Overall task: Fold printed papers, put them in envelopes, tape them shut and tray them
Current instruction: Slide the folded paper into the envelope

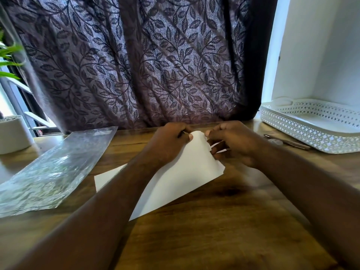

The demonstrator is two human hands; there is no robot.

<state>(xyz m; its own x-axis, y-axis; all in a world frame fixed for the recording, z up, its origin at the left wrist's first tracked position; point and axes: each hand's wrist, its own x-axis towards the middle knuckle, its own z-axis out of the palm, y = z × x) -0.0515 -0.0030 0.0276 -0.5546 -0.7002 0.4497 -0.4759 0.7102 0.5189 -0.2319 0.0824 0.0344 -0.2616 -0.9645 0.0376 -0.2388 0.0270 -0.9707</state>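
The wooden bench (214, 221) carried everything. A crinkled clear plastic packet (52, 168) lay on its left side, well apart from the work.

The white sheet (175, 184) sat in the middle of the bench, between the person's forearms. Motion blur made it hard to tell whether it was a folded paper or an envelope, though it was probably an envelope being opened or filled. Its near-left end rested on the wood and its far-right end was lifted. The long axis ran diagonally from near-left to far-right, so the raised short end pointed roughly toward the perforated white tray (303, 137) at the right edge.

The left hand (167, 147) pinched the far corner, thumb on top. The right hand (235, 147) had its fingers curled round the same short end, with thin white slivers showing between them.

The main risk looked to be at that gripped edge. With both hands pulling so close together, an uneven tug could tear or crease the paper, or an insert could jam crooked. The free near end could also skid on the smooth wood.

A pen (288, 142) lay just beside the tray and could be knocked by the right forearm.
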